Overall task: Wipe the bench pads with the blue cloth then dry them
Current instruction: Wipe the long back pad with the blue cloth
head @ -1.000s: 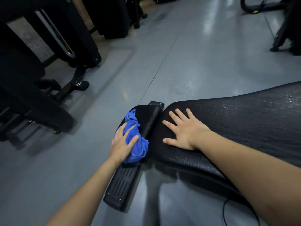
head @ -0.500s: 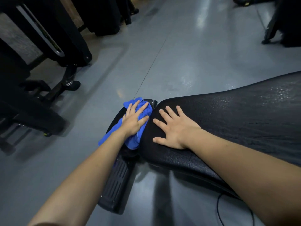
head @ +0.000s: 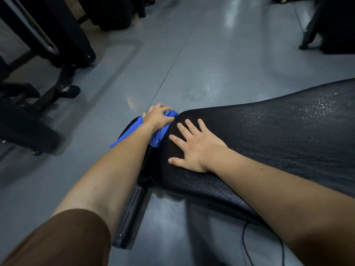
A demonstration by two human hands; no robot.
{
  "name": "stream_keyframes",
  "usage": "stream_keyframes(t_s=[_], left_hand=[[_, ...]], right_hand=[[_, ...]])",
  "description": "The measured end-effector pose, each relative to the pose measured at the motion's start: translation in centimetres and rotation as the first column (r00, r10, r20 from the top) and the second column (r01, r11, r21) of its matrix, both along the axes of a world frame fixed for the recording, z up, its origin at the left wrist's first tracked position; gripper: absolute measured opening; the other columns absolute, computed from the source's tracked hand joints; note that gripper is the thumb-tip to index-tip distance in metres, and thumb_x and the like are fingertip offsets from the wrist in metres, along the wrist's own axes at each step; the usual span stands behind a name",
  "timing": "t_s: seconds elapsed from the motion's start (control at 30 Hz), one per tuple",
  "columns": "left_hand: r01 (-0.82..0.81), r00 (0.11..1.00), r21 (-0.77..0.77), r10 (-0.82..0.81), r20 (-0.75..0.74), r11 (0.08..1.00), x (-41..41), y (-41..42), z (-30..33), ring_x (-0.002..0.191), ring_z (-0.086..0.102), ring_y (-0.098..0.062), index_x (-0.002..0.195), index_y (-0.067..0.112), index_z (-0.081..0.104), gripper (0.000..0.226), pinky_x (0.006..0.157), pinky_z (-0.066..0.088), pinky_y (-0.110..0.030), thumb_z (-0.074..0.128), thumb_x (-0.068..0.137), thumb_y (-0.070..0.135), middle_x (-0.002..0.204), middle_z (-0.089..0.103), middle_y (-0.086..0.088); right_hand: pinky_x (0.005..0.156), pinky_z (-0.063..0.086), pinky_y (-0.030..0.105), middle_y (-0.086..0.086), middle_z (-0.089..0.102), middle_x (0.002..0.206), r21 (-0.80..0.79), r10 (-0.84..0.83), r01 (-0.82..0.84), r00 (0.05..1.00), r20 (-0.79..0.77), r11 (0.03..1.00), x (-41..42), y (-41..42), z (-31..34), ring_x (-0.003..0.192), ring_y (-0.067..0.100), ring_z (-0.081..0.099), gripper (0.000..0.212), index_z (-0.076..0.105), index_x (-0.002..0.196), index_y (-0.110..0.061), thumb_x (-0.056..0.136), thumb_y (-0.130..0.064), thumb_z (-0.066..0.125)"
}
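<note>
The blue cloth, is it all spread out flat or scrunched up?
Scrunched up. The left hand grips the blue cloth in a bunched wad against the small pad, one loose end trailing below the forearm.

Cloth (head: 156, 138) under my left hand (head: 156, 117): bright blue. Bench pad (head: 269, 135): black, pebbled grain, pale droplets. Floor (head: 201, 60): glossy grey-blue. My sleeve (head: 63, 240): brown.
</note>
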State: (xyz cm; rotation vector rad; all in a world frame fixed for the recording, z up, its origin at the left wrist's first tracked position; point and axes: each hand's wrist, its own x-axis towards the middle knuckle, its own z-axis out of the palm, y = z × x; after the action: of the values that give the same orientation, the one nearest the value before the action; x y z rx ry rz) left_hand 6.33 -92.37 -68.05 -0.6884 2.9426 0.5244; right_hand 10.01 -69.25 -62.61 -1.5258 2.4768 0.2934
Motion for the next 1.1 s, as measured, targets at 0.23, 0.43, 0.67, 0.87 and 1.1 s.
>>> stream_keyframes(t_s=[0.23,0.43,0.67,0.87,1.1], left_hand=[[-0.043,0.999,-0.004,0.043,0.024,0.999,-0.9,-0.1,0.1,0.114,0.055,-0.024,0.096,0.032,0.068,0.034,0.102,0.038,-0.049,0.052,0.074,0.052,0.120,0.065,0.006],[-0.122,0.991,0.144,0.129,-0.038,0.982,-0.7,-1.6,0.1,0.103,0.053,-0.023,0.090,0.029,0.064,0.039,0.103,0.035,-0.043,0.049,0.080,0.063,0.103,0.063,0.005],[-0.307,0.939,0.386,0.344,-0.029,0.870,0.7,-12.3,-5.1,0.115,0.062,-0.028,0.115,0.036,0.065,0.077,0.107,0.043,-0.047,0.052,0.059,0.089,0.121,0.069,-0.002],[-0.286,0.924,0.507,0.374,-0.078,0.813,5.5,-11.8,-3.6,0.105,0.061,-0.024,0.115,0.023,0.068,0.047,0.098,0.046,-0.039,0.058,0.084,0.057,0.124,0.064,-0.015],[-0.329,0.856,0.657,0.508,-0.097,0.679,12.6,-9.7,-2.8,0.104,0.062,-0.020,0.120,0.028,0.055,0.030,0.093,0.045,-0.031,0.062,0.094,0.042,0.118,0.066,-0.005]], right_hand=[[0.121,-0.006,0.058,0.013,-0.009,0.168,-0.006,-0.005,0.005,1.000,0.013,1.000,0.1,0.0,0.0,0.153,0.034,-0.015,0.082,0.002,0.160,-0.030,0.093,-0.076,0.011],[0.121,-0.007,0.057,0.012,-0.009,0.168,-0.011,-0.011,0.012,1.000,0.015,1.000,0.0,0.0,0.0,0.153,0.033,-0.015,0.082,0.002,0.161,-0.031,0.093,-0.076,0.012],[0.121,-0.006,0.056,0.011,-0.011,0.168,-0.005,-0.009,0.009,1.000,0.018,1.000,0.0,0.1,-0.1,0.153,0.033,-0.016,0.081,0.001,0.160,-0.031,0.094,-0.075,0.013],[0.121,-0.007,0.056,0.011,-0.010,0.168,0.001,-0.001,0.001,1.000,0.011,1.000,0.0,0.0,-0.1,0.153,0.032,-0.016,0.082,-0.001,0.160,-0.031,0.093,-0.076,0.012],[0.122,-0.006,0.056,0.010,-0.012,0.168,0.024,-0.010,0.009,1.000,0.005,1.000,0.0,-0.1,0.1,0.153,0.031,-0.017,0.082,-0.003,0.160,-0.032,0.092,-0.076,0.010]])
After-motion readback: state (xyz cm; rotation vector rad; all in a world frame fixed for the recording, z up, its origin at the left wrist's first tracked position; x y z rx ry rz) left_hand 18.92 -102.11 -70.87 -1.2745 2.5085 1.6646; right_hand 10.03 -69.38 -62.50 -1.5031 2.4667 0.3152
